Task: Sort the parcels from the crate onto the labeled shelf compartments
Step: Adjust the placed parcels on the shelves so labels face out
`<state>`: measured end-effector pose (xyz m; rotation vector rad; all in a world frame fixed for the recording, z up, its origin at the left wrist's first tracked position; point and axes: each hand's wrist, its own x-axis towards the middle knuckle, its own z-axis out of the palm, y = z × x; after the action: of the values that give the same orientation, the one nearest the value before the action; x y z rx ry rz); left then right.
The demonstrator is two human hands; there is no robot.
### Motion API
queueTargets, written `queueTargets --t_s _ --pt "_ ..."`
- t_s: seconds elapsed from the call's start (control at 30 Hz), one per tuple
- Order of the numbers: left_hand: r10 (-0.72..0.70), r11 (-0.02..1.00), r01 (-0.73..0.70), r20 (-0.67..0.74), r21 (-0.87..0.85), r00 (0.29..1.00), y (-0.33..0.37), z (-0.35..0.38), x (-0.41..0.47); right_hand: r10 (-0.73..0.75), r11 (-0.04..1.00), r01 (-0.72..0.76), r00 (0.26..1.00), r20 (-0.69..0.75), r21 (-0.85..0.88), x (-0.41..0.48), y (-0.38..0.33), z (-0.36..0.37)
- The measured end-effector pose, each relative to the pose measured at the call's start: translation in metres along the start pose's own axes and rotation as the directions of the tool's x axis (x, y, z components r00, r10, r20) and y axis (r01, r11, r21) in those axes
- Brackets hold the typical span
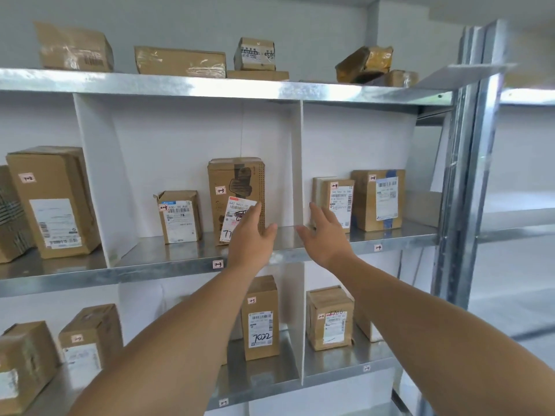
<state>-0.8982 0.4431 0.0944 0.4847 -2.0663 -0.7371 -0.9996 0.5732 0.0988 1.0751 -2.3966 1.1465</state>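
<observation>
Cardboard parcel point(228, 175) nr flat hands point(250, 235) point(326, 235)

Place: a parcel storage or sorting room is indicated.
Shelving: a galvanised metal rack point(180, 85), split by white dividers point(297, 163), is seen behind the fingers point(254, 212).
Stock: taped cardboard parcels point(235, 181) with barcode labels are stood above, below and beside the fingers.
Marking: small handwritten tags point(218, 264) are stuck to shelf edges below the fingers.
</observation>
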Motion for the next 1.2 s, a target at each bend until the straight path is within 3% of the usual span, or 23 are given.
queueTargets --t_s 0.2,0.43,0.9,1.2 --pt "0.159 0.987 -0.159 0.104 -0.008 0.982 0.032 0.045 0.013 0.047 0.999 -0.046 0.998 -0.05 0.024 0.012 0.043 -0.03" --pt "0.151 0.987 -0.146 0.086 -0.067 0.985 0.061 0.105 0.038 0.126 0.989 -0.121 0.99 -0.065 0.081 0.055 0.094 -0.048" --pt "-0.185 0.982 0.187 0.12 0.0 0.975 0.061 0.203 0.109 0.107 0.906 -0.148 0.986 0.125 0.397 0.147 0.171 -0.051" --pt "-0.239 0.969 0.246 0.14 -0.035 0.961 0.049 0.234 0.127 0.025 0.861 -0.153 0.965 0.261 0.484 0.179 0.198 -0.031"
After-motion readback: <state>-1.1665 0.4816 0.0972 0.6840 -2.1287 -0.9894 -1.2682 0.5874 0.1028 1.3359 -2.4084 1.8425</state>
